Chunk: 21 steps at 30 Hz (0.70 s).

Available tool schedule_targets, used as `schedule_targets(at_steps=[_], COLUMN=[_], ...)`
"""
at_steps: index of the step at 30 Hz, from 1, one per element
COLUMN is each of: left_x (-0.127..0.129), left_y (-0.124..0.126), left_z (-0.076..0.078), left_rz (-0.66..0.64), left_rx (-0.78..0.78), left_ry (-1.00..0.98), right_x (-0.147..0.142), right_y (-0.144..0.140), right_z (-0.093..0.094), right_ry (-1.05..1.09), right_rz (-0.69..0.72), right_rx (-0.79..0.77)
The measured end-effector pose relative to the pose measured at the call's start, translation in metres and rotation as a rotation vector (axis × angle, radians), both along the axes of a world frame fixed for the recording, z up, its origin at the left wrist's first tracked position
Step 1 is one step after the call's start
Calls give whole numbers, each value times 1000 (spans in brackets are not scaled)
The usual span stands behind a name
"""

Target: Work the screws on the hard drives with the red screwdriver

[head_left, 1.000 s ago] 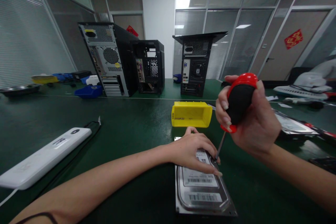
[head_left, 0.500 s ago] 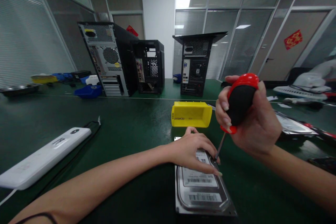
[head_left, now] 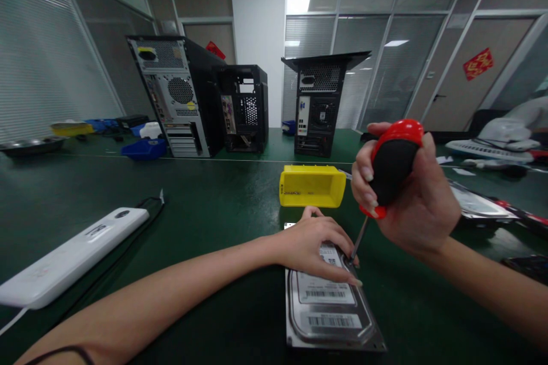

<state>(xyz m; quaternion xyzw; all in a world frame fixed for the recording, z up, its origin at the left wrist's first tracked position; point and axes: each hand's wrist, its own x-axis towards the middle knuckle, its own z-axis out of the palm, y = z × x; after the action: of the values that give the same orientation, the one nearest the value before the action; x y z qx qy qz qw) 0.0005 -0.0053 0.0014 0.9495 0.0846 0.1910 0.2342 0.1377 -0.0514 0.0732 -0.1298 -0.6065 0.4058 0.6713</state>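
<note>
A silver hard drive (head_left: pixel 329 319) with white barcode labels lies on the green table in front of me. Across its far half rests my left hand (head_left: pixel 319 245), gripping it, with fingertips at the right edge and the thumb over the label. My right hand (head_left: pixel 406 199) is wrapped round the chunky red and black handle of a screwdriver (head_left: pixel 394 162). The screwdriver's shaft slants down to the drive's right edge, close beside my left fingertips. Its tip meets the drive there, but the screw under it is too small to make out.
Just beyond the drive, a yellow bin (head_left: pixel 312 202) lies with its opening towards me. Computer cases (head_left: pixel 175 97) stand at the back. A white power strip (head_left: pixel 77 256) with a cable lies left, a blue tray (head_left: pixel 144 149) behind it. Another drive (head_left: pixel 479 202) sits at right.
</note>
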Motion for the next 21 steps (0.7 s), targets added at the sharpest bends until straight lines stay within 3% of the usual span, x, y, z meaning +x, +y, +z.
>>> schedule_targets(at_steps=[21], left_x=[0], left_y=[-1], left_z=[0], left_rz=[7], left_rx=[-14], left_ry=[-6], right_x=[-1], right_y=[-1], right_z=[1], right_ry=[-6], right_rz=[6], right_rx=[-18])
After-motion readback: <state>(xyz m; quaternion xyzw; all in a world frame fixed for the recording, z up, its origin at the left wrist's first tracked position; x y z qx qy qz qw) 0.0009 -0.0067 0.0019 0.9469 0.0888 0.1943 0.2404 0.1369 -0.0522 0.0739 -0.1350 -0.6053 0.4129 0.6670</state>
